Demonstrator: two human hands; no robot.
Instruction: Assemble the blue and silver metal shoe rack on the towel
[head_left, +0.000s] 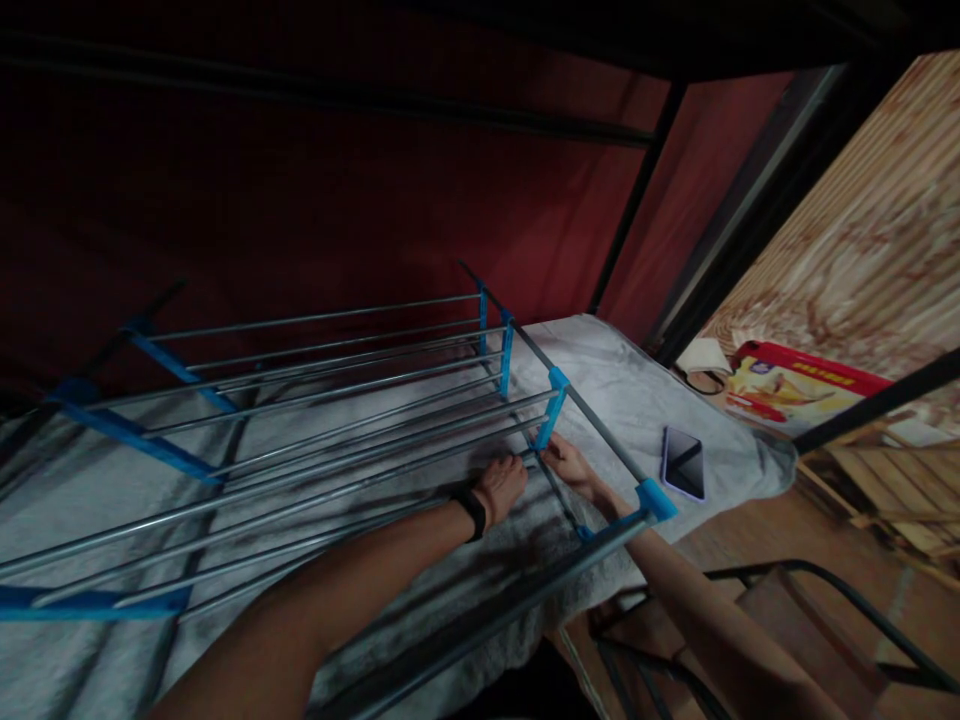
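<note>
A rack of thin metal rods (360, 410) with blue plastic brackets lies across a grey-white cloth. My left hand (501, 486), a black band on its wrist, reaches in beneath the upper rods. Its fingers are curled around the end of a low metal rod where it meets a blue bracket (553, 412). On the other side of that joint, my right hand (568, 465) pinches the bracket's lower end, its arm passing under the side bar. Blue corner piece (655, 499) joins the side bar to a thicker front tube (525, 598). The fingertips are partly hidden.
A phone (683, 463) lies on the cloth (607, 365) at the right. Beyond the edge are a red and yellow box (802, 385), a wooden slatted piece (892, 490) and a dark metal-framed chair (810, 640). Dark frame posts (637, 200) stand before a red wall.
</note>
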